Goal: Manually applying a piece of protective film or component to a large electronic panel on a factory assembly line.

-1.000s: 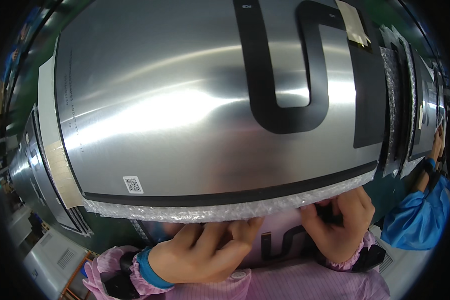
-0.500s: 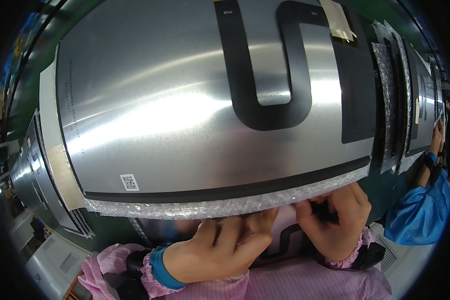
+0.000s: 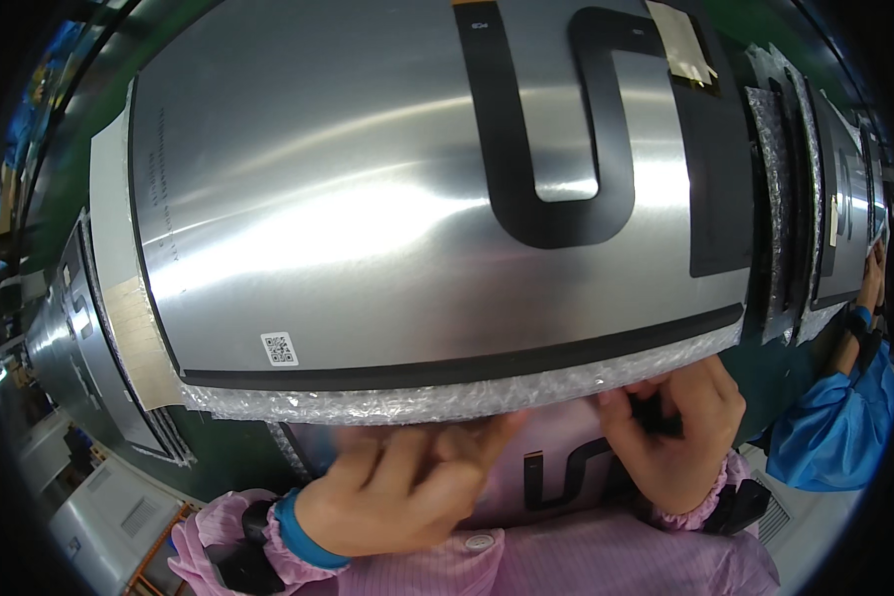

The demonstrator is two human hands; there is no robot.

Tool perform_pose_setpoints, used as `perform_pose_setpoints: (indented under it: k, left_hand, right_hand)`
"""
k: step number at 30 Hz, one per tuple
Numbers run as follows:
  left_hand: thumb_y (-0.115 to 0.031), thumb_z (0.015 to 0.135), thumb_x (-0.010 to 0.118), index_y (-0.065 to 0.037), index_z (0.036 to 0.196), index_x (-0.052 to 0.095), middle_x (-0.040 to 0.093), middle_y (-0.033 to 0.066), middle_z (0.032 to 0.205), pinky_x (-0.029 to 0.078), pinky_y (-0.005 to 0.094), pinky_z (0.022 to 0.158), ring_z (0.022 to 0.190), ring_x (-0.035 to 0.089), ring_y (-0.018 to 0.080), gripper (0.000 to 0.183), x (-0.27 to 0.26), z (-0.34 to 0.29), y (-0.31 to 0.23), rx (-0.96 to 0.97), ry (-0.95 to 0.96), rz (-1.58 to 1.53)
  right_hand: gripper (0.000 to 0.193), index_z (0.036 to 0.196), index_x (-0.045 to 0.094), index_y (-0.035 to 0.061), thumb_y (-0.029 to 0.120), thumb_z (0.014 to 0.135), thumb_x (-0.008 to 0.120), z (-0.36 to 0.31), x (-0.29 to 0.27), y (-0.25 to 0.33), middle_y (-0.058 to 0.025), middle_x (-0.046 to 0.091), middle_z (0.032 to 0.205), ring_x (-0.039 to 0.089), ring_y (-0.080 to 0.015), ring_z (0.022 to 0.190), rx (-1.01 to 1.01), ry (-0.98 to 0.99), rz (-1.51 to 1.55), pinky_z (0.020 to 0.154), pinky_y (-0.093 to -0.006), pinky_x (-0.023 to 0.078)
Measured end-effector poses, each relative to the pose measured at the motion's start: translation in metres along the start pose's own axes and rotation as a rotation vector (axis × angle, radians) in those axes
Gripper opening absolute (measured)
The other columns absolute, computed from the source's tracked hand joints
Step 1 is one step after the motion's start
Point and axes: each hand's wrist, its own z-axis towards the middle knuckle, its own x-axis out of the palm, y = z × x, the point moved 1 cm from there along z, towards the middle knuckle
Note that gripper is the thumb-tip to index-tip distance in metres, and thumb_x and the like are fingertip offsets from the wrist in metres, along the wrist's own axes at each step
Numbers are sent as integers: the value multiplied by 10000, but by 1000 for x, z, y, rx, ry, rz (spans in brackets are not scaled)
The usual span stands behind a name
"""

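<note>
A large brushed silver panel [image 3: 368, 298] with a black S-shaped strip [image 3: 566, 223] fills most of the head view. Bubble wrap [image 3: 407, 402] shows along its near edge. My left hand [image 3: 392, 497] is below that edge with its fingers curled and the forefinger reaching right; its fingertips are blurred or hidden. To the right, my right hand [image 3: 680, 427] has thumb and fingers drawn together at the wrap's underside. What either hand holds is hidden. Between the hands lies a second shiny panel [image 3: 507, 487] with a similar black strip, reflecting pink.
Wrapped panels [image 3: 775, 189] stand to the right, and more silver panels [image 3: 109, 338] lie at the left on a green surface [image 3: 223, 457]. A co-worker's blue sleeve [image 3: 824, 427] and hand [image 3: 871, 278] are at the far right.
My left hand has moved left, uncovering more of the lower panel's black strip. My right hand keeps nearly the same place. The large panel appears shifted slightly right and up in view.
</note>
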Motion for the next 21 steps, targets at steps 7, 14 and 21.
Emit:
perform_pose_setpoints:
  k: [7,14,21]
  left_hand:
    - [-490,976,340,-184,1178,676,472,7,796,367,299,628,667,487,141,498,-5,-34,15,-123,48,-113]
    - [-415,966,407,-204,1238,640,443,-1,916,388,275,676,718,481,114,416,-9,-36,19,-179,84,-115]
    - [-415,898,563,-100,1112,702,460,22,939,408,272,629,738,516,144,406,-4,-25,24,4,-61,-98]
  right_hand:
    - [200,761,604,27,-4,640,760,0,-1,1,-69,589,709,594,-184,560,11,-5,-9,496,-280,472]
    - [190,772,603,11,-9,666,759,2,4,5,-70,589,706,598,-174,565,32,-28,-8,503,-270,474]
    - [200,773,602,7,-13,666,769,-1,-5,6,-74,597,702,603,-179,576,31,-24,-54,509,-269,469]
